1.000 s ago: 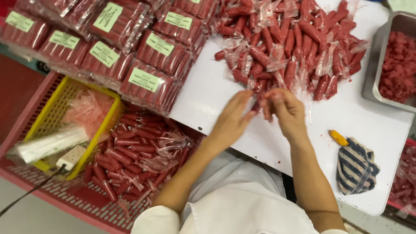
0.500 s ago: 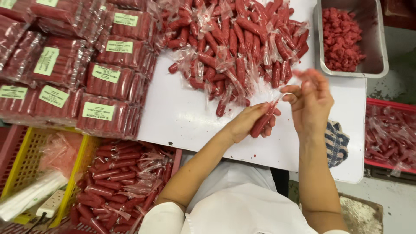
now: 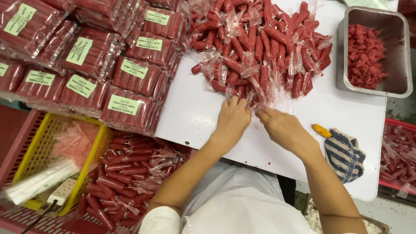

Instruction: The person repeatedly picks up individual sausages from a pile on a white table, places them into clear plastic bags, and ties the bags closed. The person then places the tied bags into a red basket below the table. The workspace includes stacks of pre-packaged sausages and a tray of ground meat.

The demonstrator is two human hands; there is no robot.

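Both hands have dropped the sausage they held half a second ago and reached to the pile. Head view: left hand [image 3: 232, 120] and right hand [image 3: 284, 128] touch the near edge of the wrapped sausages [image 3: 260, 47] on the white tabletop [image 3: 195, 112]; whether the fingers grip anything cannot be told. A metal tray [image 3: 401, 86] stands to the right.

- Left hand [image 3: 232, 121] and right hand [image 3: 284, 128] touch the near edge of the wrapped sausage pile [image 3: 260, 47].
- Metal tray [image 3: 401, 56] sits right of the pile; labelled packs [image 3: 108, 65] left.
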